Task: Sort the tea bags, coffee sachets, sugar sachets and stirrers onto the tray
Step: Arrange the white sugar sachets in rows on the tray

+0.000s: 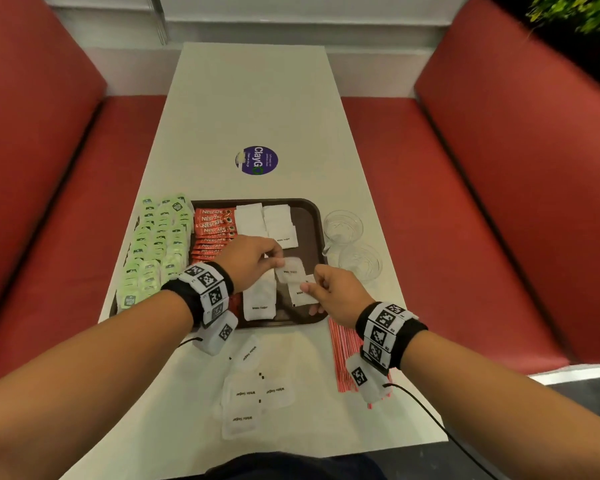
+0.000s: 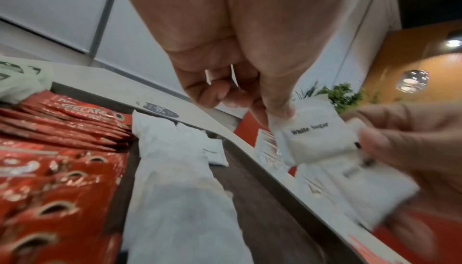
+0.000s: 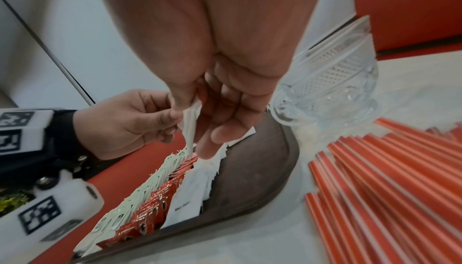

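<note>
Above the near half of the brown tray [image 1: 310, 216], my left hand [image 1: 274, 259] pinches a white sugar sachet [image 1: 290, 270] by its corner. The left wrist view shows this sachet [image 2: 312, 135] with "White Sugar" print under my thumb. My right hand [image 1: 312, 289] grips another sugar sachet [image 1: 303, 296] just beside it, and the two sachets touch. Edge-on, the right hand's sachets [image 3: 191, 129] hang between thumb and fingers. The tray holds green tea bags [image 1: 156, 244], red coffee sachets [image 1: 215, 226] and rows of sugar sachets [image 1: 267, 220].
Several loose sugar sachets [image 1: 246, 393] lie on the white table [image 1: 257, 98] near my body. Red stirrers [image 1: 343, 355] lie in a bundle right of the tray, under my right wrist. Two clear glass cups [image 1: 343, 226] stand at the tray's right edge. Red bench seats flank the table.
</note>
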Demonstrator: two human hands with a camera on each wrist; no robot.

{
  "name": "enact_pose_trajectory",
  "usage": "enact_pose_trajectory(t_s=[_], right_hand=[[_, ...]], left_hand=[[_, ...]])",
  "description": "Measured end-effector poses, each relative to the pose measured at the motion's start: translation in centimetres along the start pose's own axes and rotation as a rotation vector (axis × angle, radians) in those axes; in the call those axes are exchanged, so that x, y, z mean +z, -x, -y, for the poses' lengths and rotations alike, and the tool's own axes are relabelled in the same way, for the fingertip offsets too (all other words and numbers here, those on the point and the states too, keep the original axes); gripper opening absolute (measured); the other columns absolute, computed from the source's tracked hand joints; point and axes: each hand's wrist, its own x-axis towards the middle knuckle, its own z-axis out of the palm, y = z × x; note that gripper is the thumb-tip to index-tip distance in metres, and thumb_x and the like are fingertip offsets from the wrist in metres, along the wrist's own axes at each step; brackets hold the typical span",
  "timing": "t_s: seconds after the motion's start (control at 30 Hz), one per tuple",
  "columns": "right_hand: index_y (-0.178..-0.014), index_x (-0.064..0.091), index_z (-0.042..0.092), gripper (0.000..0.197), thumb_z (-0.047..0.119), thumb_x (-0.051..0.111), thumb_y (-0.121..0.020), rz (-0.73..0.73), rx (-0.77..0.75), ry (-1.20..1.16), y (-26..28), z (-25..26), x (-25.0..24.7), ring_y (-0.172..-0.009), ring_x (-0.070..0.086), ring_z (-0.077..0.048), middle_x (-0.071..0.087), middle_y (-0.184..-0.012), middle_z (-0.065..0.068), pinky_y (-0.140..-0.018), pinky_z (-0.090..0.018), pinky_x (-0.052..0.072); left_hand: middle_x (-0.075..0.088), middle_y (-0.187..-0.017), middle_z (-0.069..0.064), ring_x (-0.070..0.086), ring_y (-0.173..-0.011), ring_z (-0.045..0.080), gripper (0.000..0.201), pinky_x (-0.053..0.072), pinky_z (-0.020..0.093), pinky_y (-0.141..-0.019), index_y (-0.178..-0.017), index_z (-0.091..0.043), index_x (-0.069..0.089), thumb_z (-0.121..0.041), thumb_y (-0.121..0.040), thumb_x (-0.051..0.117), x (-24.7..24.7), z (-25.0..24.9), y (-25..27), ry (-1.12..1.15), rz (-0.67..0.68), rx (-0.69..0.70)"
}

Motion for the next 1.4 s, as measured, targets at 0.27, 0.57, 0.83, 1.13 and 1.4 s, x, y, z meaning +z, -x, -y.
enact_pose_trajectory(t_s=[0.27,0.57,0.83,1.13,1.4], right_hand=[[-0.075,0.042,0.013,0.034,0.024,0.066,-0.096,0.096,-0.013,-0.006,0.0,-0.7,-1.2,-0.067,0.073,-0.018,0.056,-0.077,-0.007,-0.060,-0.039,0.061],[-0.075,0.042,0.014,0.033,0.026,0.064,-0.097,0.094,-0.045,-0.005,0.5,-0.9,-1.7,-0.072,0.073,-0.021,0.055,-0.074,-0.011,-0.063,-0.040,0.062],[-0.077,0.043,0.007,0.036,0.028,0.064,-0.097,0.068,-0.069,0.018,0.5,-1.3,-1.8,-0.076,0.072,-0.024,0.058,-0.075,-0.016,-0.064,-0.041,0.062],[-0.076,0.043,0.009,0.033,0.023,0.063,-0.098,0.043,-0.091,0.052,0.9,-0.9,-2.2,-0.048,0.050,0.006,0.039,-0.063,0.003,-0.048,-0.010,0.041],[-0.076,0.043,0.010,0.034,0.027,0.061,-0.099,0.053,-0.079,0.003,0.6,-1.3,-1.6,-0.052,0.058,0.001,0.045,-0.066,0.001,-0.056,-0.029,0.057]], left_hand=[[0.068,-0.097,-0.004,0.062,-0.093,0.018,0.003,0.052,0.034,-0.084,-0.093,-0.030,0.065,-0.029,-0.095,0.063,-0.3,1.5,-7.2,-0.149,0.026,-0.231],[0.066,-0.118,0.002,0.062,-0.106,0.025,0.011,0.052,0.039,-0.094,-0.097,-0.031,0.070,-0.024,-0.092,0.064,0.3,1.4,-11.5,-0.392,0.193,-0.322],[0.059,-0.116,0.006,0.059,-0.108,0.026,0.029,0.047,0.034,-0.090,-0.112,-0.020,0.068,-0.030,-0.086,0.074,1.5,-1.0,-12.9,-0.328,0.118,-0.164],[0.044,-0.137,0.010,0.056,-0.119,0.028,0.055,0.047,0.033,-0.097,-0.131,-0.019,0.061,-0.021,-0.080,0.081,3.0,-2.6,-13.4,-0.678,0.459,-0.100],[0.048,-0.132,0.006,0.055,-0.116,0.027,0.052,0.046,0.033,-0.094,-0.130,-0.020,0.059,-0.026,-0.082,0.078,1.9,-1.4,-12.8,-0.548,0.409,-0.051]])
